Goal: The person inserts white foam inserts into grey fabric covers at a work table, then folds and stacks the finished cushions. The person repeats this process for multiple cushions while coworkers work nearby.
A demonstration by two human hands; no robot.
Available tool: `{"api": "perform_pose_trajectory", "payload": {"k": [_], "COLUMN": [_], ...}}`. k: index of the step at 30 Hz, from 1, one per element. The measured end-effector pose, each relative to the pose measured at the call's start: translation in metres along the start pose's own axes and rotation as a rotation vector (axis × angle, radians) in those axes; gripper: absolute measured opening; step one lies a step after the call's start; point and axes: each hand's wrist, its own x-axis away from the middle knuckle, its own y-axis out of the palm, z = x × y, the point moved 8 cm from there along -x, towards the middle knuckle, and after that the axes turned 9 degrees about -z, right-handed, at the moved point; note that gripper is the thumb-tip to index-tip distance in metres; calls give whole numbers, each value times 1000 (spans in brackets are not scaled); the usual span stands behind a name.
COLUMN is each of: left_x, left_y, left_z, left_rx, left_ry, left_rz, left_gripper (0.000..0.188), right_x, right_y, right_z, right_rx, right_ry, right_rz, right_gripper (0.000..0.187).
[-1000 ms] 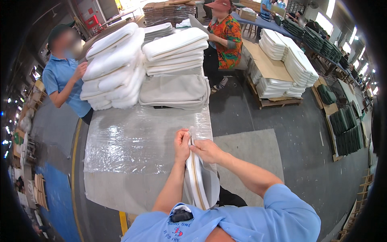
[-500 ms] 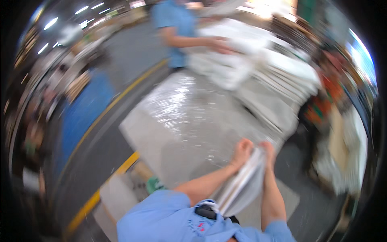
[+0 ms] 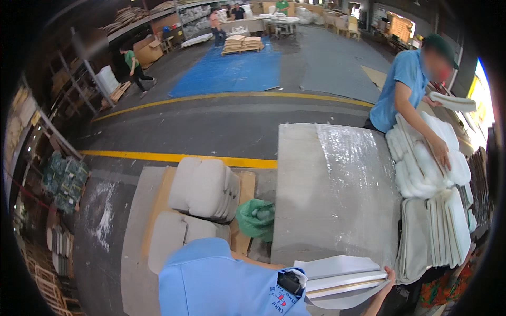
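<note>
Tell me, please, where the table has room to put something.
The table is bare in a wide patch between the green bag and the white padding. Crowded: its right side, with padding and grey cushions, and near edge, where the right hand holds a grey cover.

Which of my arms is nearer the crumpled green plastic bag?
Left: the left forearm is just below the bag in the picture; the right hand is well to its right.

Head-worn fisheye — downward, out across the table (image 3: 337,205)
</note>
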Motion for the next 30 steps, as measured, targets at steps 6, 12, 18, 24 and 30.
{"api": "perform_pose_trajectory", "payload": {"k": [6, 12, 18, 24, 30], "left_x": [10, 45, 89, 71, 62], "left_y": [-1, -110, -120, -116, -76], "left_z": [-9, 92, 185, 172, 178], "left_rx": [347, 204, 205, 239, 531], "left_ry": [-247, 160, 254, -18, 293], "left_rz": [139, 309, -164, -17, -70], "left_gripper": [65, 83, 88, 87, 68], "right_x": [37, 73, 45, -6, 28], "right_y": [42, 42, 69, 183, 148], "right_z": [3, -6, -58, -131, -84], "right_rx": [-343, -133, -235, -209, -367], "right_ry": [284, 84, -225, -358, 55], "right_rz": [-38, -116, -166, -114, 32], "right_gripper": [45, 50, 39, 46, 66]}}
